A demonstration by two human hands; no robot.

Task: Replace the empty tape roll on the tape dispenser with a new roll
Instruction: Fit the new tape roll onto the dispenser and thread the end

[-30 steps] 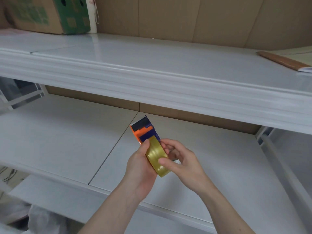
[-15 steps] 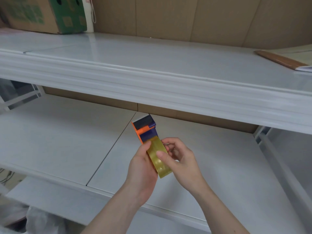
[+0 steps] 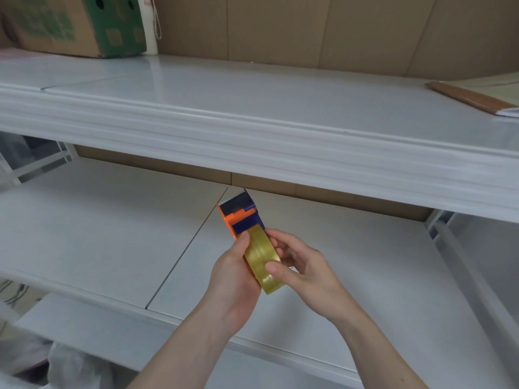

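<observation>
An orange and dark blue tape dispenser [image 3: 241, 217] is held above the lower white shelf, its head pointing away from me. A yellowish clear tape roll [image 3: 262, 258] sits in the dispenser, edge towards me. My left hand [image 3: 234, 279] grips the dispenser from the left, thumb resting on the roll's upper edge. My right hand [image 3: 302, 269] holds the roll from the right, thumb pressed on its face and fingers curled behind it. The dispenser's lower part and handle are hidden by my hands.
A white upper shelf [image 3: 252, 119] overhangs the lower shelf [image 3: 98, 234]. A brown and green cardboard box [image 3: 75, 23] stands at the upper shelf's far left; a flat brown board [image 3: 471, 101] lies at its right. A white frame post [image 3: 460, 254] borders the right.
Both hands and the dispenser with the roll stay nearly in place. My right thumb has slid a little lower along the roll's face.
</observation>
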